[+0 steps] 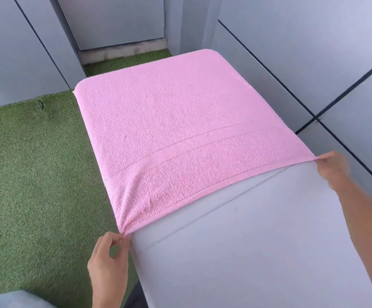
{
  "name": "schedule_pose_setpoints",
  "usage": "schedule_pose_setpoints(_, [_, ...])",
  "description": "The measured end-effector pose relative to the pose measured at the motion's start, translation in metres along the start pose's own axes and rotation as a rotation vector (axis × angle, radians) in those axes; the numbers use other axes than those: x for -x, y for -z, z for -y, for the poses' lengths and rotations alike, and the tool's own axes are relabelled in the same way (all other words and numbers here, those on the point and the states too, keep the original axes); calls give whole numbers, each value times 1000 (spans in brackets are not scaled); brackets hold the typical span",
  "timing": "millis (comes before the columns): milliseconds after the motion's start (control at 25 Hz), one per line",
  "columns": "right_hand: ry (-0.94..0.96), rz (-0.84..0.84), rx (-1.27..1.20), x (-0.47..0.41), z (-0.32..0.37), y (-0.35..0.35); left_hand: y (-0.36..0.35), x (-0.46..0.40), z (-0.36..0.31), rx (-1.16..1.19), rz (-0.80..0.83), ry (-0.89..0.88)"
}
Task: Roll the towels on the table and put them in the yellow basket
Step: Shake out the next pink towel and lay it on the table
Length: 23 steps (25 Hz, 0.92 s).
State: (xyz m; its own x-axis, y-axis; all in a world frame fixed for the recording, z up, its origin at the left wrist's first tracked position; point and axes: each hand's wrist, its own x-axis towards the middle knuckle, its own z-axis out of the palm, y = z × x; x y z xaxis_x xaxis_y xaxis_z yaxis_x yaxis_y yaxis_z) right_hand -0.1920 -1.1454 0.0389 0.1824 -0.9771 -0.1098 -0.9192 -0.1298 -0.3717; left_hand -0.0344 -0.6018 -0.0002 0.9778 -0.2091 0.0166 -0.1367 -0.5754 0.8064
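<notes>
A pink towel (169,121) lies spread flat over the far half of a grey table (247,241), its far end draped over the table's edge. My left hand (108,261) pinches the towel's near left corner at the table's left edge, and the cloth bunches into folds there. My right hand (331,170) pinches the near right corner at the table's right edge. The near hem is stretched taut between both hands. No yellow basket is in view.
Green artificial turf (31,170) covers the floor to the left of the table. Grey panelled walls (302,63) stand close behind and to the right. A grey cloth shape (9,300) shows at the bottom left corner.
</notes>
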Motion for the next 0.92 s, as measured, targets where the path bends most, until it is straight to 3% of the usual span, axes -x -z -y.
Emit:
schedule_pose_setpoints(560, [51,6,-245,89,-299,65,-8,339,-15,-35,-80,137])
schedule_pose_setpoints(720, [50,12,-357,118,-352,87,-6,422,-16,-38,-73,177])
schedule_pose_setpoints(920, [48,53,-303,139,-436,111,-8,515,-27,20,-117,239])
